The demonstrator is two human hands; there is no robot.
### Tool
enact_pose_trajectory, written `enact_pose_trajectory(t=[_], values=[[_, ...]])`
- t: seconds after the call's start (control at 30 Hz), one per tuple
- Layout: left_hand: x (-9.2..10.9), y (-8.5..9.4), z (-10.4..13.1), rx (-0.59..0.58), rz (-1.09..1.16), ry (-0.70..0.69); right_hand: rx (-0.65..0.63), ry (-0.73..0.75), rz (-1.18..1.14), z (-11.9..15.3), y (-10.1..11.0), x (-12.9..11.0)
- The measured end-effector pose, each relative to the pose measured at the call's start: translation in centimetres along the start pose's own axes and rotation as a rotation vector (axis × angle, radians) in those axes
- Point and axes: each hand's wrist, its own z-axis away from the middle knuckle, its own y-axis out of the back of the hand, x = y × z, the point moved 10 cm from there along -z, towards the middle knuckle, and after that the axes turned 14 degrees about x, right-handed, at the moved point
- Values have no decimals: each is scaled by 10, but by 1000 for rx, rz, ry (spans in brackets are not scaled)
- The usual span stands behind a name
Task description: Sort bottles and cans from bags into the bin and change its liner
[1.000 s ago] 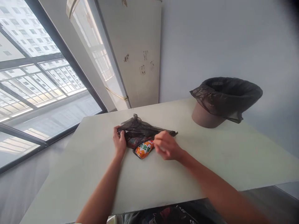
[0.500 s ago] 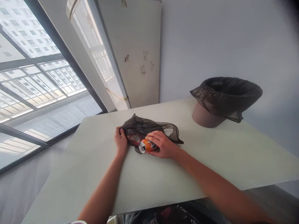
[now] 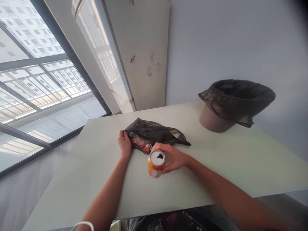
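An opened orange drink can stands nearly upright in the grip of my right hand, close in front of a black plastic bag. Whether the can's base touches the table, I cannot tell. My left hand pinches the left end of the bag, which lies crumpled on the table. Through the thin plastic shows a red-orange can inside, near the bag's front edge. The bag's looped handle end stretches out to the right.
A brown bin lined with a black bag stands at the table's back right. The pale table reaches to its near edge by my body. Behind it are a white fridge and, at left, a large window.
My right hand has drawn the orange can away from the bag towards me and turned it from lying sideways to upright. My left hand stays on the bag.
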Motion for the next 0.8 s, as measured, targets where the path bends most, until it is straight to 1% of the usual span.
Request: enact_pose_trajectory(t=[0.03,0.1,0.17,0.23,0.27,0.3,0.37,0.43,0.47,0.53,0.6,0.7,0.8], values=[[-1,-1,0,-4,4,0,-58,17,21,1,-12,-1],[-2,-2,0,-13,16,7,-118,39,68,4,-31,3],[-4,-3,0,-17,31,19,-128,42,116,6,-42,11],[-6,-3,0,-20,47,32,-126,56,131,7,-44,16],[-6,-4,0,-19,53,38,-105,68,127,7,-41,16],[-7,-4,0,-16,57,43,-58,83,123,6,-34,15],[-8,-4,1,-19,69,56,121,84,173,3,-12,15],[-7,-6,2,-36,85,65,323,35,340,2,13,21],[-7,-8,3,-48,95,67,388,2,448,3,21,25],[-5,-10,5,-68,113,67,445,-72,639,4,30,33],[-2,-13,7,-85,133,57,465,-135,732,4,34,41],[1,-15,10,-105,169,40,498,-218,765,6,39,51],[3,-17,12,-119,203,36,546,-264,744,10,44,59]])
